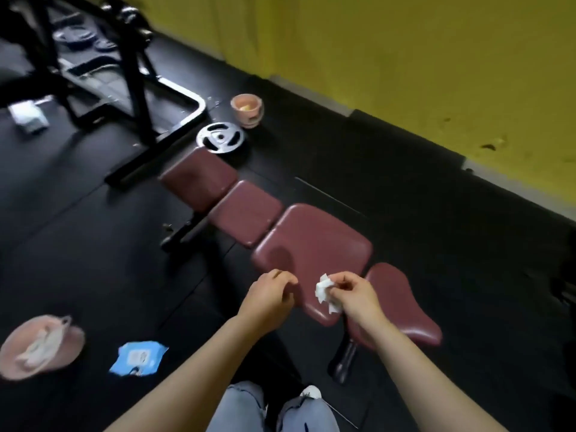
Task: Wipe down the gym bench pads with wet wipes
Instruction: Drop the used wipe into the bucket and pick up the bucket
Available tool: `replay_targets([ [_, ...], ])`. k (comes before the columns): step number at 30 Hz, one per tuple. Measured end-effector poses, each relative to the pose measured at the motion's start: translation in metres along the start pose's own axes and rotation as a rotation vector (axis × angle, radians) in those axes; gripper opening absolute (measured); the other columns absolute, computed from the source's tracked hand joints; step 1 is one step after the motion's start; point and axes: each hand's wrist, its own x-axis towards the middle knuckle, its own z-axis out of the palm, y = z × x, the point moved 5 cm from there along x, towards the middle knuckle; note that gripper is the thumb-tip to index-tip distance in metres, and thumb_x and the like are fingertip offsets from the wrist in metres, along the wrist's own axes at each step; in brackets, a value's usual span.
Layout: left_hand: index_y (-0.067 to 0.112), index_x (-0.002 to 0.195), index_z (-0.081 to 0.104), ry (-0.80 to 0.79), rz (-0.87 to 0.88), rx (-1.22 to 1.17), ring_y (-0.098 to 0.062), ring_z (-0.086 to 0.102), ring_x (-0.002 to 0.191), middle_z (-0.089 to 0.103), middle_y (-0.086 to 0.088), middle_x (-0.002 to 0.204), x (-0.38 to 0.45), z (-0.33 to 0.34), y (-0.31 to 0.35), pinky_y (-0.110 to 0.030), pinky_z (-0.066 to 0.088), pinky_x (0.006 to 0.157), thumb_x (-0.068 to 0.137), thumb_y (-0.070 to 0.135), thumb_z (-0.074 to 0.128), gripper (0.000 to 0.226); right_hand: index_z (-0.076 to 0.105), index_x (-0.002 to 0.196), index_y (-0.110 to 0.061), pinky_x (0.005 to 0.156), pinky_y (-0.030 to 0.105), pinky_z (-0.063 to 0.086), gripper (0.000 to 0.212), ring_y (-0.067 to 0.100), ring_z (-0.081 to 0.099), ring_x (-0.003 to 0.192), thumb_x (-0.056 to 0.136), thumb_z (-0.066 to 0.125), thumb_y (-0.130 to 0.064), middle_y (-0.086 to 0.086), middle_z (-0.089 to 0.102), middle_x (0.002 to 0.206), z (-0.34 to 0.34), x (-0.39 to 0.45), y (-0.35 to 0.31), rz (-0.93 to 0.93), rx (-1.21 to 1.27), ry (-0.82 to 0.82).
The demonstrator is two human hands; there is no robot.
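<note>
A low gym bench with several maroon pads runs from the centre toward the lower right; its largest pad (314, 241) lies just beyond my hands. My right hand (355, 296) pinches a crumpled white wet wipe (324, 291) above the near edge of that pad. My left hand (269, 296) hovers beside it with loosely curled fingers, holding nothing. A blue wet-wipe pack (138, 358) lies on the black floor at lower left.
A pink bowl (37, 347) holding used wipes sits on the floor at far left. A second pink bowl (247, 109) and a silver weight plate (220, 138) lie past the bench's far end. A black machine frame (134, 73) stands upper left. A yellow wall (405, 57) runs along the right.
</note>
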Motion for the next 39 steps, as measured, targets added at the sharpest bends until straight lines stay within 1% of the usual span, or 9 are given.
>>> replay_targets([
  [3, 0.027, 0.128, 0.058, 0.085, -0.125, 0.016, -0.016, 0.048, 0.122, 0.054, 0.009, 0.133, -0.038, -0.033, -0.077, -0.032, 0.04, 0.102, 0.092, 0.021, 0.052, 0.036, 0.067, 0.083, -0.009, 0.05, 0.021, 0.044, 0.023, 0.013, 0.058, 0.049, 0.085, 0.055, 0.011, 0.009, 0.068, 0.071, 0.077, -0.002, -0.018, 0.007, -0.052, -0.1],
  [5, 0.027, 0.128, 0.058, 0.155, -0.215, -0.018, -0.015, 0.048, 0.123, 0.053, 0.01, 0.133, -0.07, -0.055, -0.13, -0.031, 0.039, 0.103, 0.093, 0.024, 0.053, 0.036, 0.069, 0.085, -0.011, 0.052, 0.024, 0.046, 0.024, 0.014, 0.059, 0.055, 0.085, 0.056, 0.009, 0.01, 0.07, 0.076, 0.134, -0.002, -0.029, -0.05, -0.155, -0.195],
  [9, 0.024, 0.124, 0.06, 0.249, -0.415, -0.086, -0.019, 0.051, 0.121, 0.056, 0.006, 0.13, -0.144, -0.094, -0.232, -0.035, 0.04, 0.103, 0.09, 0.023, 0.054, 0.035, 0.073, 0.093, -0.011, 0.054, 0.015, 0.048, 0.017, 0.012, 0.065, 0.068, 0.086, 0.063, 0.002, 0.005, 0.074, 0.085, 0.255, -0.013, -0.043, -0.119, -0.343, -0.374],
  [14, 0.022, 0.123, 0.061, 0.361, -0.643, -0.134, -0.018, 0.052, 0.121, 0.058, 0.005, 0.13, -0.237, -0.134, -0.34, -0.03, 0.038, 0.099, 0.089, 0.019, 0.054, 0.034, 0.072, 0.083, -0.019, 0.06, 0.026, 0.053, 0.01, 0.015, 0.068, 0.07, 0.083, 0.071, -0.009, 0.002, 0.074, 0.08, 0.399, -0.046, -0.049, -0.117, -0.51, -0.572],
  [17, 0.024, 0.126, 0.06, 0.395, -0.774, -0.14, -0.019, 0.052, 0.122, 0.056, 0.005, 0.134, -0.289, -0.15, -0.389, -0.034, 0.04, 0.1, 0.089, 0.021, 0.053, 0.037, 0.067, 0.09, -0.015, 0.057, 0.031, 0.056, 0.011, 0.018, 0.065, 0.07, 0.085, 0.065, -0.005, 0.006, 0.069, 0.086, 0.473, -0.066, -0.046, -0.104, -0.621, -0.675],
  [20, 0.023, 0.127, 0.06, 0.435, -0.88, -0.159, -0.018, 0.053, 0.122, 0.057, 0.005, 0.133, -0.333, -0.159, -0.427, -0.035, 0.041, 0.102, 0.089, 0.02, 0.054, 0.038, 0.063, 0.088, -0.016, 0.055, 0.032, 0.054, 0.009, 0.017, 0.063, 0.062, 0.083, 0.065, -0.009, 0.006, 0.068, 0.083, 0.537, -0.078, -0.041, -0.169, -0.716, -0.718],
  [26, 0.023, 0.126, 0.06, 0.535, -1.063, -0.258, -0.015, 0.053, 0.121, 0.057, 0.006, 0.133, -0.384, -0.161, -0.481, -0.034, 0.043, 0.103, 0.092, 0.02, 0.054, 0.034, 0.062, 0.092, -0.025, 0.074, 0.036, 0.06, 0.016, 0.014, 0.067, 0.077, 0.088, 0.057, -0.011, -0.005, 0.069, 0.091, 0.653, -0.083, -0.049, -0.357, -0.937, -0.817],
  [35, 0.024, 0.133, 0.053, 0.611, -1.246, -0.398, -0.014, 0.046, 0.127, 0.05, 0.008, 0.139, -0.368, -0.178, -0.55, -0.03, 0.034, 0.107, 0.097, 0.024, 0.049, 0.036, 0.06, 0.108, -0.025, 0.067, 0.024, 0.051, 0.017, 0.006, 0.058, 0.079, 0.094, 0.053, -0.016, -0.004, 0.063, 0.1, 0.831, -0.075, -0.075, -0.555, -1.116, -0.975],
  [39, 0.023, 0.135, 0.053, 0.632, -1.295, -0.436, -0.017, 0.047, 0.128, 0.051, 0.005, 0.14, -0.356, -0.197, -0.574, -0.031, 0.035, 0.108, 0.097, 0.022, 0.05, 0.039, 0.055, 0.12, -0.024, 0.073, 0.027, 0.055, 0.024, 0.019, 0.063, 0.094, 0.097, 0.053, -0.018, 0.005, 0.062, 0.12, 0.903, -0.087, -0.079, -0.605, -1.13, -1.113],
])
